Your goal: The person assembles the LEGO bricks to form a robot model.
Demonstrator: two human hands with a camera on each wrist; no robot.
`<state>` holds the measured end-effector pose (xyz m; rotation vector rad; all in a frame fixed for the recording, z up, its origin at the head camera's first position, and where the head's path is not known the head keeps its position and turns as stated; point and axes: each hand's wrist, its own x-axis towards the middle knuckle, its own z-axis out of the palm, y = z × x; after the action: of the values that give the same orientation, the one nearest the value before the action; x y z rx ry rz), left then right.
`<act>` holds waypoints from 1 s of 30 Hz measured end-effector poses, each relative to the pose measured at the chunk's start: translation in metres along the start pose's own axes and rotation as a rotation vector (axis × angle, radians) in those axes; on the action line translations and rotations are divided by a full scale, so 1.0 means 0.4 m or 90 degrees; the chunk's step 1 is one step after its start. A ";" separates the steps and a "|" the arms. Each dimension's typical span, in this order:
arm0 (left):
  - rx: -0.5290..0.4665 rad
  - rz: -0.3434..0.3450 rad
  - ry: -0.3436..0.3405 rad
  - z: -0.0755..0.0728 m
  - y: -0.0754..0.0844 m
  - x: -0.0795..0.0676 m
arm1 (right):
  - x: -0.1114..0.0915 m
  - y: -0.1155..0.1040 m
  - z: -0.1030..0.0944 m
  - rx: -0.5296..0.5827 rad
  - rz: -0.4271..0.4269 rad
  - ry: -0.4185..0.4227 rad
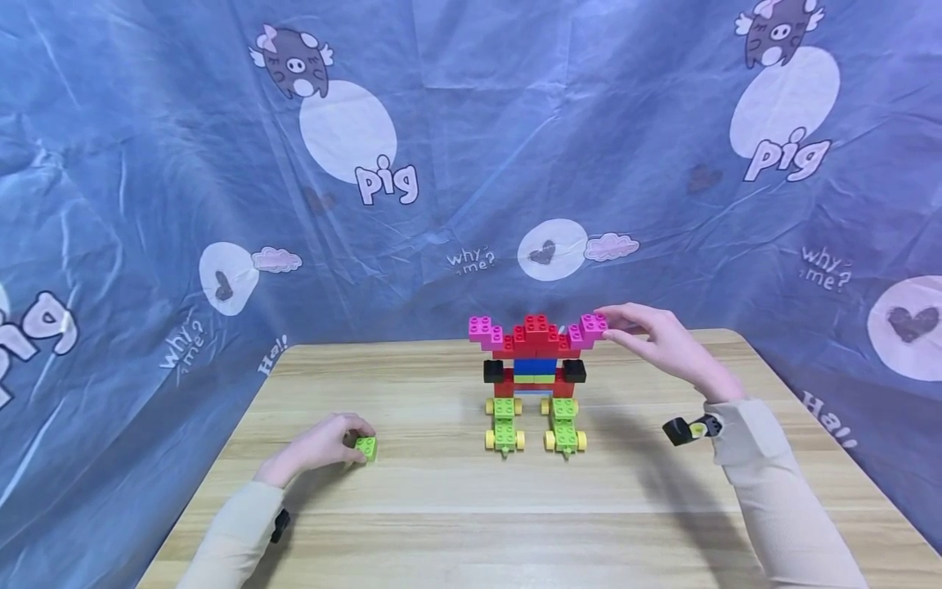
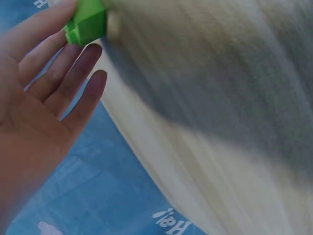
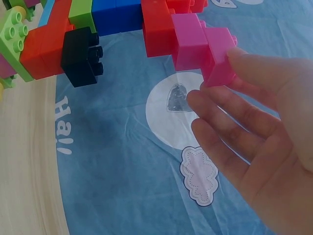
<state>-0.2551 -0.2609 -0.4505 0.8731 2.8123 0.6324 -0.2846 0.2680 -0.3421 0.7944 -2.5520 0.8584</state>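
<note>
On the left of the table, my left hand (image 1: pixel 320 446) pinches a light green toy brick (image 1: pixel 366 447) between thumb and finger. The same green brick (image 2: pixel 88 22) shows at the top of the left wrist view, the other fingers spread below it. A figure built of toy bricks (image 1: pixel 535 368) stands upright right of centre. It has a red upper part, blue middle, black side bricks and green legs with yellow wheels. At its upper right end, my right hand (image 1: pixel 658 343) grips the outermost pink brick (image 3: pixel 219 54), thumb on the near face and fingers behind.
Both hands work over a light wooden table (image 1: pixel 427 483). A blue cloth (image 1: pixel 471 147) printed with pigs and words hangs behind and beside it. Another pink brick pair (image 1: pixel 484 329) forms the figure's upper left end.
</note>
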 end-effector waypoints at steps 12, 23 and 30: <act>-0.003 -0.009 0.057 0.009 -0.028 -0.001 | 0.002 -0.004 -0.005 0.013 -0.040 0.007; -0.026 -0.004 0.034 0.000 -0.031 -0.007 | 0.002 0.004 -0.001 0.006 -0.038 0.006; -0.058 -0.047 0.041 0.007 -0.046 -0.011 | 0.000 0.001 -0.001 0.010 -0.036 0.003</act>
<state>-0.2601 -0.2762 -0.4609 0.7423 2.8316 0.7849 -0.2845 0.2686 -0.3419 0.8637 -2.5096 0.8636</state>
